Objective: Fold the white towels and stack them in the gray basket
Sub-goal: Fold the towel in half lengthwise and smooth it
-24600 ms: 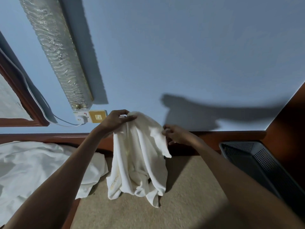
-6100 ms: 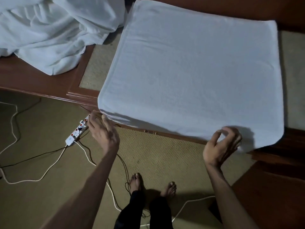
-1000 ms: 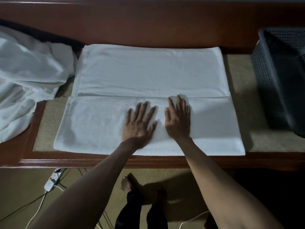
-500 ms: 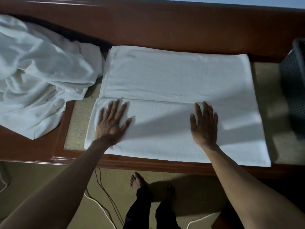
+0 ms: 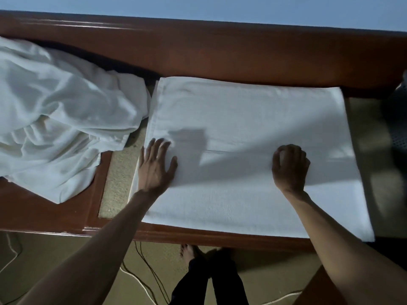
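Towel: a white towel (image 5: 253,119) lies flat on the bench (image 5: 220,237), its near part folded over towards the middle, so that a doubled layer runs along the bench's front edge.
Towel's place: right of the bench's middle, its far edge close to the raised wooden back.
Left hand: the left hand (image 5: 155,167) rests flat on the left end of the folded layer, fingers straight and spread wide.
Right hand: the right hand (image 5: 289,167) sits further right on the fold, fingers curled and gripping the folded layer's edge.
Heap: a heap of white towels (image 5: 55,119) lies crumpled at the bench's left end, just beside the flat towel.
Basket: the gray basket (image 5: 399,133) shows only as a sliver at the bench's right end.
Floor: bare feet (image 5: 187,253) and cables (image 5: 141,280) below the front edge.
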`<state>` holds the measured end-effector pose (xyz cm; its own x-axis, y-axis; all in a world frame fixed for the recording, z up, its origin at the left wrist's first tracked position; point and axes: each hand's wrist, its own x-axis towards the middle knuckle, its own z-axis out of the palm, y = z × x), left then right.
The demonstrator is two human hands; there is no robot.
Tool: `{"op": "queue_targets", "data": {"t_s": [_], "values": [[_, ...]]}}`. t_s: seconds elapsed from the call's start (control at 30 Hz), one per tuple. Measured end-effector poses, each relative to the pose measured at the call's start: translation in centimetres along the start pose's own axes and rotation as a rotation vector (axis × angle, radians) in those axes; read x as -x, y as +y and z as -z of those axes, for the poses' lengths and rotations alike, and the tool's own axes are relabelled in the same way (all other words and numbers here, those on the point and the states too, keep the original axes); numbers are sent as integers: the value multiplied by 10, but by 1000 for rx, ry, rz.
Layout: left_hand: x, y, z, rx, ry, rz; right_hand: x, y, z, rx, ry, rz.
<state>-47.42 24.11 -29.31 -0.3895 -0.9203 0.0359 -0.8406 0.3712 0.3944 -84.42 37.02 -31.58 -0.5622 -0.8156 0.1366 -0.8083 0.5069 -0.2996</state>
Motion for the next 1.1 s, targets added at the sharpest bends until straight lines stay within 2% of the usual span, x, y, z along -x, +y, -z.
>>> {"op": "queue_targets", "data": {"t_s": [0.07, 0.13, 0.4, 0.53, 0.63, 0.93, 1.1], "values": [[-35, 21, -3, 76, 70, -47, -29, -2, 1, -57, -34, 20], [-75, 41, -9, 108, 69, -72, -61, -5, 4, -94, -74, 36], [-207, 83, -25, -36, -174, -79, -196, -13, 11, 38, -387, 120], [-241, 86, -31, -174, -323, -69, -243, -5, 11, 114, -510, 220], [-256, 86, -35, -213, -407, -57, -257, 4, 8, 113, -604, 231], [-264, 86, -17, -327, -257, -150, -268, 16, 25, 203, -490, 265], [-266, 82, 2, -546, -355, -87, -270, 17, 44, 376, -571, 185]]}}
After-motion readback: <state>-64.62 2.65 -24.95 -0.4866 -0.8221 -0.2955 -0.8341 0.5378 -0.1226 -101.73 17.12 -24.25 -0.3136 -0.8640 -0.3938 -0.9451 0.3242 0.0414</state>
